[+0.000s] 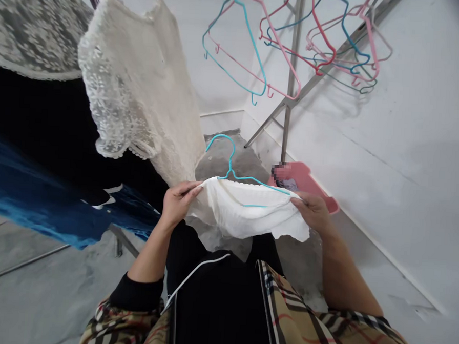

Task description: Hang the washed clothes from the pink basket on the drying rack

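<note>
Now both hands, left (180, 200) & right (314, 211), pinch white garment (246, 214) ends; teal hanger (233, 169) inside, long axis left-right, hook away from the person.

Below you grey concrete floor (46, 285), pink tray (309, 184) on it by wall; rack legs (285, 129) stand nr corner

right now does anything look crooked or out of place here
The white garment sits bunched on the teal hanger, folded up rather than hanging flat, gripped by the left hand and right hand. The empty hangers on the rack hang tangled at odd angles.
</note>
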The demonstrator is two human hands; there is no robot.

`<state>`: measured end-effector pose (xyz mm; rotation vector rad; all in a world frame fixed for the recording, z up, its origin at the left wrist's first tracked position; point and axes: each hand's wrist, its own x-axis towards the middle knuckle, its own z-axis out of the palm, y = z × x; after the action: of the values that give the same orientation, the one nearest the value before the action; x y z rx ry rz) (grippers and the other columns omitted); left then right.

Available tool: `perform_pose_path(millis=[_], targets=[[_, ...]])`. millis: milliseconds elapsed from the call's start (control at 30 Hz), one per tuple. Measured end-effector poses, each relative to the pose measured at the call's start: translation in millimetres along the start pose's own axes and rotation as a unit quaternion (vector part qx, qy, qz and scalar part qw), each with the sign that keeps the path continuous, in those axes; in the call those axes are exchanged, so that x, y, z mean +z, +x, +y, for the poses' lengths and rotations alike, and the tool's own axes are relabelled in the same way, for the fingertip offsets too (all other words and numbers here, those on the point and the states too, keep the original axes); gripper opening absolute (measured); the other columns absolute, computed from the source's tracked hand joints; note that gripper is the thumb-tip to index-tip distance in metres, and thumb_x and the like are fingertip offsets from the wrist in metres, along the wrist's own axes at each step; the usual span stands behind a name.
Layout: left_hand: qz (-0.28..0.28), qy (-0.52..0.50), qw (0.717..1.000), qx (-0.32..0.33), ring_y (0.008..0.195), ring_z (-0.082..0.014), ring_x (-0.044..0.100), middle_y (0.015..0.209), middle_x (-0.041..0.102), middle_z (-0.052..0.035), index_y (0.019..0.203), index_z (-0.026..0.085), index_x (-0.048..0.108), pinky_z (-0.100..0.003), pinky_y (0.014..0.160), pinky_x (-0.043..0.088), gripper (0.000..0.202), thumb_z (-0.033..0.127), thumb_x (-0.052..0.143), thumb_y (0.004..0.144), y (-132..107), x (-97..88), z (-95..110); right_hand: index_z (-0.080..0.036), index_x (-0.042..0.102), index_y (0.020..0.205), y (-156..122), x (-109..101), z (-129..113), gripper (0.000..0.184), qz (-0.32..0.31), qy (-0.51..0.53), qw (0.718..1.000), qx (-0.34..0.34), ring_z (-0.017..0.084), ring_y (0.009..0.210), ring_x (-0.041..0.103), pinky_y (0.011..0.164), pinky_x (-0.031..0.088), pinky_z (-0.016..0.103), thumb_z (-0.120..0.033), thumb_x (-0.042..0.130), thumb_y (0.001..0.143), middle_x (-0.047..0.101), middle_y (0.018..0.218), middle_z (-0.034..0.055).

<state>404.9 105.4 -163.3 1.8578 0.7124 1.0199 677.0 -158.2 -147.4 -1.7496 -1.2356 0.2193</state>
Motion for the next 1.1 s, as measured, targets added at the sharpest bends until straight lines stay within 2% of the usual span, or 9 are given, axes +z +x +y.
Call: perform_pose_path(millis=[200, 267, 333, 400, 500, 600, 733, 933, 1100], targets=[[0.228, -0.016, 0.973, -0.040, 0.080, -0.0158, 0.067, 0.083, 0.074, -0.0065, 0.096, 0.017, 0.074, -0.028, 0.075, 0.054, 0.033, 0.043, 0.058, 0.087, 11.5, -8.8, -3.1, -0.017, 0.075, 0.086, 3.0, -20.6, -20.8, 0.038, 0.103, -0.057, 0.993, -0.027, 0.018, 0.064, 0.066, 0.056, 0.051, 0.026, -0.050, 0.057, 0.088, 0.072, 0.072, 0.0033], [0.204, -0.022, 0.978, -0.028, 0.086, -0.0163, 0.067, 0.091, 0.074, -0.0077, 0.101, 0.016, 0.072, -0.028, 0.079, 0.054, 0.033, 0.043, 0.060, 0.086, 15.2, -10.3, -7.5, -0.019, 0.075, 0.086, 7.2, -25.4, -30.6, 0.034, 0.136, -0.072, 0.986, -0.062, 0.019, 0.066, 0.068, 0.060, 0.053, 0.027, -0.048, 0.058, 0.089, 0.073, 0.075, 0.0041], [0.136, -0.036, 0.990, -0.013, 0.093, -0.0178, 0.066, 0.101, 0.072, -0.0087, 0.105, 0.018, 0.070, -0.029, 0.082, 0.054, 0.034, 0.041, 0.066, 0.080, 17.4, -9.8, -11.7, -0.020, 0.075, 0.089, 12.8, -29.0, -42.7, 0.030, 0.160, -0.091, 0.979, -0.094, 0.019, 0.071, 0.069, 0.066, 0.055, 0.027, -0.044, 0.057, 0.090, 0.075, 0.081, 0.0046], [0.098, -0.055, 0.994, -0.016, 0.089, -0.0168, 0.065, 0.108, 0.070, -0.0086, 0.108, 0.018, 0.069, -0.028, 0.077, 0.054, 0.036, 0.038, 0.068, 0.078, 18.6, -8.3, -15.2, -0.022, 0.076, 0.094, 20.0, -32.1, -56.6, 0.028, 0.173, -0.127, 0.970, -0.112, 0.019, 0.075, 0.070, 0.070, 0.055, 0.027, -0.042, 0.056, 0.091, 0.075, 0.085, 0.0048], [0.142, -0.074, 0.986, -0.048, 0.076, -0.0133, 0.062, 0.105, 0.070, -0.0072, 0.109, 0.018, 0.069, -0.025, 0.069, 0.051, 0.034, 0.032, 0.062, 0.079, 19.1, -7.7, -19.0, -0.023, 0.075, 0.094, 33.4, -36.0, -79.5, 0.029, 0.207, -0.194, 0.951, -0.125, 0.019, 0.072, 0.070, 0.066, 0.055, 0.027, -0.043, 0.055, 0.091, 0.075, 0.082, 0.0039], [0.187, -0.077, 0.977, -0.067, 0.077, -0.0131, 0.060, 0.109, 0.069, -0.0073, 0.111, 0.018, 0.068, -0.025, 0.070, 0.049, 0.036, 0.029, 0.063, 0.077, 16.8, -7.6, -20.1, -0.021, 0.075, 0.092, 51.0, -36.2, -103.0, 0.029, 0.277, -0.225, 0.922, -0.148, 0.019, 0.065, 0.068, 0.061, 0.053, 0.028, -0.043, 0.056, 0.090, 0.073, 0.075, 0.0037], [0.147, -0.108, 0.981, -0.071, 0.079, -0.0128, 0.058, 0.111, 0.068, -0.0083, 0.112, 0.018, 0.067, -0.024, 0.070, 0.048, 0.040, 0.035, 0.066, 0.076, 8.8, -0.8, -17.5, -0.022, 0.074, 0.099, 88.1, -28.8, -134.3, 0.030, 0.360, -0.240, 0.881, -0.192, 0.019, 0.067, 0.067, 0.064, 0.052, 0.031, -0.042, 0.052, 0.092, 0.073, 0.078, 0.0040], [0.090, -0.117, 0.987, -0.063, 0.072, -0.0112, 0.057, 0.100, 0.068, -0.0070, 0.111, 0.018, 0.068, -0.024, 0.067, 0.048, 0.039, 0.037, 0.066, 0.077, -2.4, 10.5, -10.5, -0.021, 0.069, 0.108, 171.4, -13.0, -181.3, 0.038, 0.361, -0.268, 0.861, -0.239, 0.021, 0.084, 0.067, 0.074, 0.051, 0.034, -0.041, 0.039, 0.097, 0.072, 0.093, 0.0090], [0.074, -0.110, 0.990, -0.045, 0.071, -0.0117, 0.058, 0.095, 0.069, -0.0061, 0.111, 0.017, 0.069, -0.024, 0.066, 0.048, 0.038, 0.037, 0.064, 0.079, -6.7, 6.6, -3.1, -0.019, 0.065, 0.109, 232.8, 3.8, -218.2, 0.037, 0.325, -0.309, 0.874, -0.189, 0.025, 0.095, 0.066, 0.082, 0.048, 0.038, -0.036, 0.034, 0.099, 0.070, 0.091, 0.0110]])
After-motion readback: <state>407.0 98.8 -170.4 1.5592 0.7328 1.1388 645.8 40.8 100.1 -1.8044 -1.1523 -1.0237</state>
